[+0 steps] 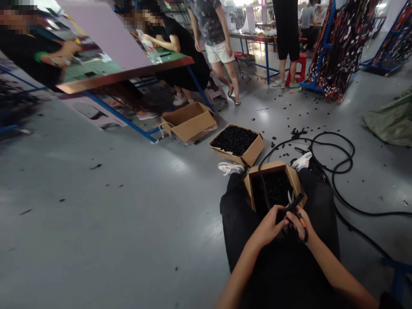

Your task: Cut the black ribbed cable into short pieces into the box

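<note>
My left hand (pixel 271 224) is closed on a black tube (pixel 294 203), whose end points up and to the right. Beside it, my right hand (pixel 301 223) grips scissors (pixel 291 197) with orange and black handles, their blades pointing up next to the tube. The two hands nearly touch over my lap. Just beyond them, between my legs, an open cardboard box (pixel 298 189) holds many short black pieces. A long black hose (pixel 349 165) loops over the floor on the right and comes over the box toward my left hand.
A second box (pixel 254 152) full of black pieces stands farther forward, with another open carton (pixel 189 122) to its left. People sit at a green-topped table (pixel 128 79) at the upper left. Wire racks (pixel 325 47) and a green sheet (pixel 391 118) are at the right.
</note>
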`<state>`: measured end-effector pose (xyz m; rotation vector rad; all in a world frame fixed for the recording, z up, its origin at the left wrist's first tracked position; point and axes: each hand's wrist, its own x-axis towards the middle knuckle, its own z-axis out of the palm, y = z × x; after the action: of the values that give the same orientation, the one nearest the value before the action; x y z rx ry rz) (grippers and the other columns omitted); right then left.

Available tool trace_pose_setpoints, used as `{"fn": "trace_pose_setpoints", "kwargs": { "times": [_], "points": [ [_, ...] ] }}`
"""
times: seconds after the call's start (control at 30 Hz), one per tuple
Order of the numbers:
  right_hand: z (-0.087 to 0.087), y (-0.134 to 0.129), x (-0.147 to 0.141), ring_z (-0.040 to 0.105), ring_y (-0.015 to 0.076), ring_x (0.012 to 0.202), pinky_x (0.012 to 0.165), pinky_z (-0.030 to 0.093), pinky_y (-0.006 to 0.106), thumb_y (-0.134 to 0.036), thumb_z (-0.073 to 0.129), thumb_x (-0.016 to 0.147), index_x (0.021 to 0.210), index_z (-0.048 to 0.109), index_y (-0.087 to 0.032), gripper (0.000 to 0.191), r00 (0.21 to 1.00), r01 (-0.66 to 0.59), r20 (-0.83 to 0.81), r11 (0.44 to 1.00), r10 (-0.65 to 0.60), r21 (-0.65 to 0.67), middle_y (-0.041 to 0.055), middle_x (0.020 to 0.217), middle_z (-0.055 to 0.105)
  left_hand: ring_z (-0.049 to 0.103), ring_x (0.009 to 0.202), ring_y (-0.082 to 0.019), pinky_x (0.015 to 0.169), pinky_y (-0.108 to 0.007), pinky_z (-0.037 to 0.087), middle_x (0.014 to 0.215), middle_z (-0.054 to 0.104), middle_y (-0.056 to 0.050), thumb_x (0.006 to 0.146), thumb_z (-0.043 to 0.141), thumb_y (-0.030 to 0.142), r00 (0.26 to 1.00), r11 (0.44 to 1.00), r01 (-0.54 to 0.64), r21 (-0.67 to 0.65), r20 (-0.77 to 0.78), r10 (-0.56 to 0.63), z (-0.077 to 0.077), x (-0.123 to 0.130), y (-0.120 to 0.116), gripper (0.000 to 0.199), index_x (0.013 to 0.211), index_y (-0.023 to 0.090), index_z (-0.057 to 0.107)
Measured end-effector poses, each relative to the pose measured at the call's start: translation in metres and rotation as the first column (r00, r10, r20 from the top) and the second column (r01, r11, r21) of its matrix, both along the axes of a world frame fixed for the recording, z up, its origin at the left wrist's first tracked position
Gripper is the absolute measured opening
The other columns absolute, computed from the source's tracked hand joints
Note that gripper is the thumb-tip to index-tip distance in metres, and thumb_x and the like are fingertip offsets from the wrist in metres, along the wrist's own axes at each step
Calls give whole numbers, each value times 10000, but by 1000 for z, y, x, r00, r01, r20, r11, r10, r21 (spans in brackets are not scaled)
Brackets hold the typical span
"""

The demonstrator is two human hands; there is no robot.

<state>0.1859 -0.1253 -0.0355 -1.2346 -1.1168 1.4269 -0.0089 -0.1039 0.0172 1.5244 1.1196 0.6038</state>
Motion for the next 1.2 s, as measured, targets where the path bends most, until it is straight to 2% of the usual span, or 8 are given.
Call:
{"fn": "trace_pose_setpoints", "kwargs": {
  "times": [0.2,0.3,0.47,0.57,0.67,0.8,1.03,1.2],
  "points": [
    [15,-2,-2,714,225,732,664,620,374,-728,890,772,1123,691,-272,609,984,74,-148,985,-98,-158,28,876,722,679,1416,-303,1221,-438,522,1500,702,-132,1093,563,325,963,979,157,130,-242,-123,-3,2,0,400,1480,234,609],
    [19,-1,5,693,200,685,650,612,355,-736,907,754,1078,661,-276,614,979,109,-150,974,-140,-197,11,822,714,719,1324,-304,1140,-422,561,1410,734,-137,1119,495,319,925,968,204,145,-353,-142,-9,-1,2,329,1398,230,645],
    [21,0,22,683,167,673,673,605,315,-768,913,730,976,598,-243,660,986,104,-104,966,-132,-238,-6,754,697,779,1067,-331,975,-422,599,1133,789,-153,1070,561,327,899,960,272,70,-375,-227,-21,-4,3,184,1094,191,682],
    [22,1,27,693,180,682,671,605,321,-787,900,733,977,621,-226,672,995,66,-56,971,-81,-230,15,766,709,796,1071,-326,954,-401,606,1169,807,-141,1077,575,393,908,953,298,51,-323,-266,-21,3,0,227,1140,205,687],
    [23,3,26,685,178,718,701,599,322,-798,861,775,989,644,-220,653,999,35,-2,984,-36,-175,17,810,703,800,1161,-304,992,-383,599,1267,812,-114,1120,514,451,936,971,235,55,-283,-210,-15,11,-1,314,1305,234,646],
    [26,5,24,663,177,723,703,573,327,-738,865,819,1023,651,-217,599,994,-54,89,992,64,-113,10,818,678,811,1093,-313,949,-401,599,1167,829,-102,1135,464,434,951,992,110,54,-294,-90,-5,12,3,292,1233,239,659],
    [26,-2,32,690,189,962,961,621,421,-765,838,837,1059,677,-201,627,959,-164,226,985,172,-52,77,1205,604,796,1104,-292,985,-413,595,1257,813,-121,1114,533,401,947,983,-145,114,-273,171,-6,-3,7,354,1388,221,665],
    [35,-6,37,685,191,1001,962,622,416,-541,698,1017,1178,658,-203,377,878,-263,438,959,192,106,85,1202,588,813,1101,-250,988,-375,620,1241,852,-83,1082,634,442,967,955,-133,264,-178,184,-7,-5,2,316,1278,237,772]
  ]
}}
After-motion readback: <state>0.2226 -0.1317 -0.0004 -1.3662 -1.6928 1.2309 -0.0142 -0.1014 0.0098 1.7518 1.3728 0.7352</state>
